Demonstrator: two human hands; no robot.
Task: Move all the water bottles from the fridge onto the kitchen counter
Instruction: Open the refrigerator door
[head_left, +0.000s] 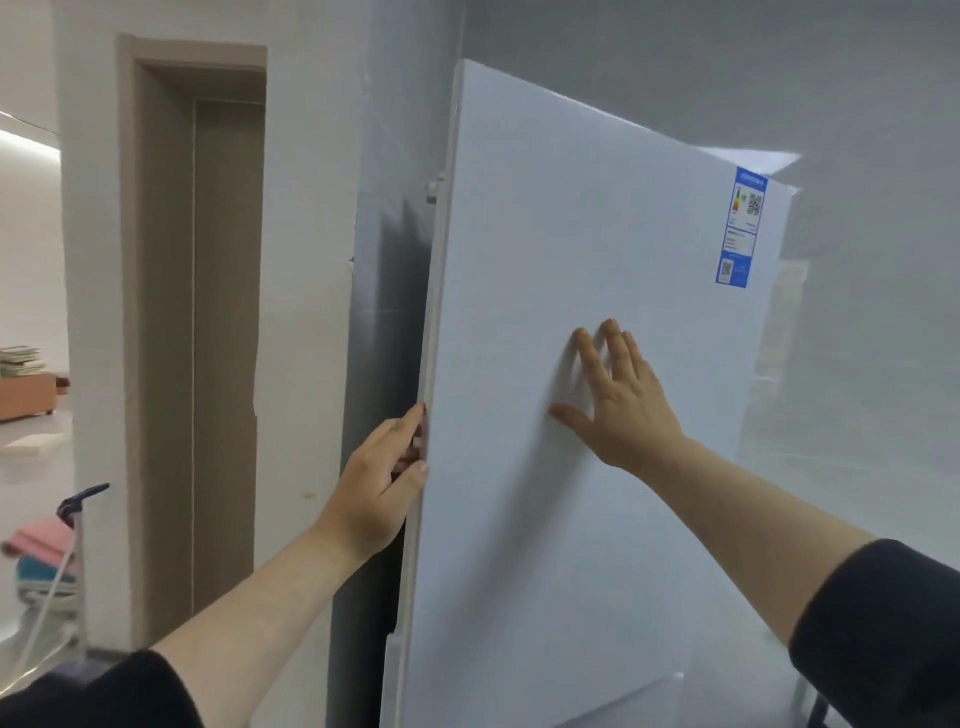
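Note:
A tall white fridge door (545, 249) fills the middle of the head view, standing slightly ajar with a dark gap along its left edge. My left hand (379, 483) curls its fingers around that left edge at mid height. My right hand (618, 400) lies flat on the door's front face, fingers spread, holding nothing. A blue energy label (742, 226) is stuck near the door's upper right corner. No water bottles and no kitchen counter are visible; the fridge interior is hidden behind the door.
A beige door frame (197, 338) is set in the white wall left of the fridge. Further left an opening shows a room with a wooden bench (26, 395) and stacked books. A cart with pink and teal items (47, 556) stands at the lower left.

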